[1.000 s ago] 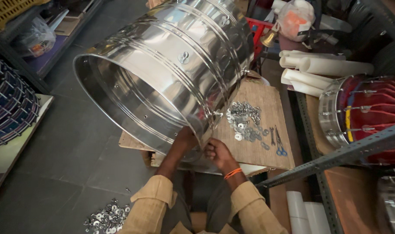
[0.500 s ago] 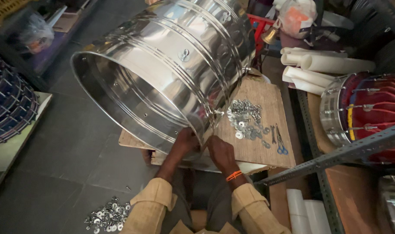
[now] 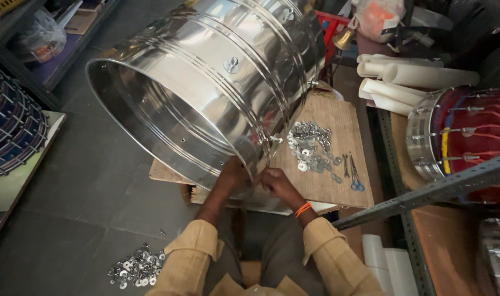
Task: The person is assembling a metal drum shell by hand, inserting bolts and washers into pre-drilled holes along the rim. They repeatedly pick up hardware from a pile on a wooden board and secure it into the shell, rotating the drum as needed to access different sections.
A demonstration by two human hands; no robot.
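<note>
— Where's the drum (image 3: 217, 93)?
— Lying on its side on the wooden board (image 3: 337, 181) (washers (image 3: 310, 151) beside it).
— And the hands?
— Left hand (image 3: 233, 175) and right hand (image 3: 277, 183) both pressed against its lower rim; exact grip I cannot tell.

Dim indoor light, seemingly from above. Bright glare streaks the shiny metal drum (image 3: 217, 93). The floor (image 3: 85, 181) lies in soft shadow. Edges look slightly curved, mildly blurred.

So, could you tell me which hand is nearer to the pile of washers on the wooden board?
Right. The right hand sits just left of the pile of washers; the left hand is farther away, at the steel drum's rim.
</note>
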